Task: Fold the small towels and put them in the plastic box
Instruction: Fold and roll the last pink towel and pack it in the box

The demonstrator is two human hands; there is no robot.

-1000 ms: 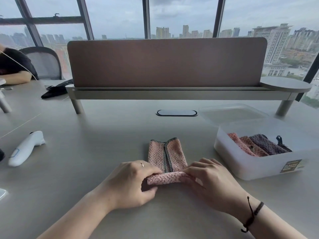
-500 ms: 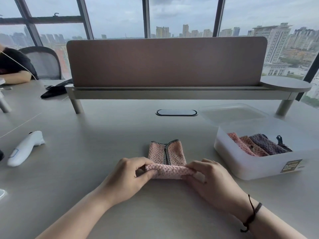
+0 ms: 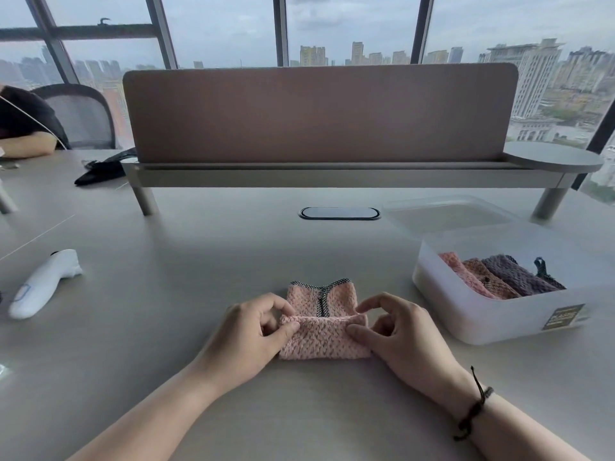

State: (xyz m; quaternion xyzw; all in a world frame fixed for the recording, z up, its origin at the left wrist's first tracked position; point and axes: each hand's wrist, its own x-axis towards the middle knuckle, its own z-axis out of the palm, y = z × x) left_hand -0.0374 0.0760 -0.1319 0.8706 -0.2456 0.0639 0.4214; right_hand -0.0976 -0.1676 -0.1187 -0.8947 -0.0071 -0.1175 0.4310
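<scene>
While both forearms reach in from the near edge, the left hand [image 3: 248, 331] pinches the left end of the pink towel [image 3: 324, 322] between curled fingers and thumb, and the right hand [image 3: 401, 331] pinches its right end likewise. This towel lies on the table [image 3: 166, 327], its near half folded over. Right of it, apart, stands the plastic box [image 3: 499, 314] holding folded towels [image 3: 499, 276]; bare tabletop lies between.
</scene>
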